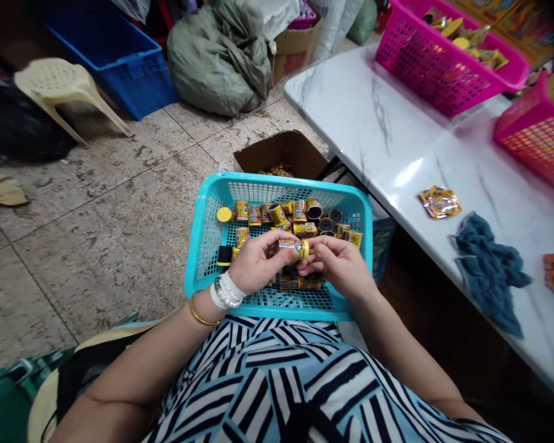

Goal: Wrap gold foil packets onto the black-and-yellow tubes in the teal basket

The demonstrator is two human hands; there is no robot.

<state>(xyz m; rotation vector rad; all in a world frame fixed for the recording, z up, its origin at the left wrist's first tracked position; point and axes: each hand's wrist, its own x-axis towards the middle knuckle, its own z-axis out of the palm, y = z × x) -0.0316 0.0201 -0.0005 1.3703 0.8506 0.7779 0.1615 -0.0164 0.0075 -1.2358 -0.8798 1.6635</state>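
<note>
Between my hands is a small yellow labelled container (pixel 290 245) with a yellow cap (pixel 305 249) on its right end, lying sideways. My left hand (pixel 258 258) wraps its fingers and thumb round the labelled body. At the other end, the fingers of my right hand (pixel 339 261) pinch the yellow cap. Both hands are above a turquoise plastic basket (pixel 194 246) on my lap. In it lie several similar yellow containers (pixel 300 211), some showing dark open ends. A loose-looking yellow lid (pixel 224 214) shows at the basket's left side. My hands hide part of the basket's middle.
A marble-patterned table (pixel 351 98) stands on my right, bearing pink baskets (pixel 443 74), small packets (pixel 440 202) and a blue cloth (pixel 487 271). Beyond my basket is a cardboard box (pixel 300 154). A blue crate (pixel 133 80), plastic stool (pixel 55 80) and sack (pixel 212 61) are on the floor.
</note>
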